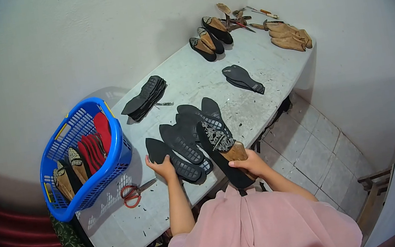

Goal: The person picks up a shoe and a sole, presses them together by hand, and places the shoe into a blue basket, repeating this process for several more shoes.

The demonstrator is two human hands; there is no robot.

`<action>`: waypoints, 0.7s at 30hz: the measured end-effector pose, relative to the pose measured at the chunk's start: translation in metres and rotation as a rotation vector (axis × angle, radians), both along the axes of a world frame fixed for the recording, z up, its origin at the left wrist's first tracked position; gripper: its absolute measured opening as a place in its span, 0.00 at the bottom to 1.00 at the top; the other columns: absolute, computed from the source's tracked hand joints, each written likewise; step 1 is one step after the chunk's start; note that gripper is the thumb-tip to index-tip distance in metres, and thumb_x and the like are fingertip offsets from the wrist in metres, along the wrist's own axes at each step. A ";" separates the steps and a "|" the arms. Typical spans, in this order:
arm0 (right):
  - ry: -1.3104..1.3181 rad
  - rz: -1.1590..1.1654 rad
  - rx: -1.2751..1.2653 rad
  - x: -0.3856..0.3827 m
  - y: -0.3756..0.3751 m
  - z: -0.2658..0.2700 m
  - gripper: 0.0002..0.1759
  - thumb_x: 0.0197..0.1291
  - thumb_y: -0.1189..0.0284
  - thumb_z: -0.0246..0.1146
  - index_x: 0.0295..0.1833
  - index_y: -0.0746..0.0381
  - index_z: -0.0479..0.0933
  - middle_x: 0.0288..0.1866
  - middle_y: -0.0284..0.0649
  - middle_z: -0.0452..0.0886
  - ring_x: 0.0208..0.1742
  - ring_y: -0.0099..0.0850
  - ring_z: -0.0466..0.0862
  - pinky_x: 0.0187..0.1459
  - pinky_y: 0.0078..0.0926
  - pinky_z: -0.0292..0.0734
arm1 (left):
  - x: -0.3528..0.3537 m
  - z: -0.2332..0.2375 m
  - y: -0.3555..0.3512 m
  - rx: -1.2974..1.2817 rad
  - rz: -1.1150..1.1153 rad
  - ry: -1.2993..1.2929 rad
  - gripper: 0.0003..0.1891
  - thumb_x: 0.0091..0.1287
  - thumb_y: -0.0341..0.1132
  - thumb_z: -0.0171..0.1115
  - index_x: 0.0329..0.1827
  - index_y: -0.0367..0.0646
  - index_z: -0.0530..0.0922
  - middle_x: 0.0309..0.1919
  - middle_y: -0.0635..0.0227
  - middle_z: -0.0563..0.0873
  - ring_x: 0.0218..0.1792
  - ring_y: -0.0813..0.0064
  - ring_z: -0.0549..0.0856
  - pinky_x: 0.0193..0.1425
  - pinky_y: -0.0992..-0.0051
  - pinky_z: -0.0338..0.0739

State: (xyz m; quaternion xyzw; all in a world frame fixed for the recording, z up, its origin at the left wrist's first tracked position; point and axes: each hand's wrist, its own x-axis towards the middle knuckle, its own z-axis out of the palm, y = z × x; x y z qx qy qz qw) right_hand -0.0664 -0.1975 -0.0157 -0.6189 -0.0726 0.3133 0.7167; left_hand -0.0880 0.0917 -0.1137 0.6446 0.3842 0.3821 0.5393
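Note:
My right hand (250,163) is closed around a black flat shoe (213,153) with silvery beadwork on its toe and a wooden last (235,153) inside. The shoe is held over the table's front edge, toe pointing away from me. My left hand (164,169) grips the edge of a black shoe sole (179,167), thumb on top; its fingers are partly hidden beneath. Beside that sole, several more black soles (179,139) with grid-patterned treads lie overlapping, partly covered by the shoe. Left of my left hand lie scissors (131,195) with orange-red handles.
A blue basket (69,206) at the left holds red pieces (93,152) and shoes on lasts (79,164). Stacked soles (145,99) lie near the wall, more soles (242,80) to the right. At the far end are shoes (217,31), tools (243,22) and bare wooden lasts (291,37).

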 end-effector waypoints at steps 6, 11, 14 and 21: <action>0.010 0.038 0.023 0.015 0.002 0.006 0.25 0.54 0.69 0.69 0.55 0.68 0.72 0.48 0.36 0.79 0.46 0.23 0.78 0.49 0.22 0.74 | -0.011 0.062 -0.008 -0.795 -0.495 -0.619 0.23 0.56 0.18 0.59 0.58 0.36 0.71 0.51 0.56 0.79 0.55 0.59 0.79 0.60 0.61 0.75; -0.061 0.065 0.001 0.023 -0.001 0.013 0.23 0.55 0.69 0.68 0.53 0.68 0.73 0.48 0.37 0.80 0.46 0.23 0.78 0.49 0.23 0.74 | -0.016 0.104 -0.032 -0.896 -0.785 -0.819 0.26 0.68 0.32 0.45 0.66 0.26 0.60 0.67 0.46 0.66 0.70 0.52 0.63 0.73 0.56 0.56; -0.190 0.057 0.045 0.020 -0.003 0.025 0.22 0.55 0.69 0.68 0.53 0.68 0.73 0.47 0.38 0.81 0.46 0.23 0.79 0.50 0.24 0.74 | -0.020 0.110 -0.034 -1.034 -0.907 -0.956 0.30 0.69 0.39 0.42 0.70 0.30 0.56 0.67 0.47 0.66 0.69 0.50 0.63 0.73 0.57 0.56; -0.667 0.012 -0.159 0.009 -0.006 0.033 0.33 0.48 0.63 0.72 0.58 0.68 0.72 0.45 0.47 0.83 0.46 0.30 0.82 0.50 0.26 0.75 | -0.017 0.137 -0.059 -0.798 -1.026 -1.022 0.36 0.70 0.62 0.36 0.74 0.47 0.52 0.63 0.55 0.70 0.63 0.58 0.71 0.68 0.60 0.65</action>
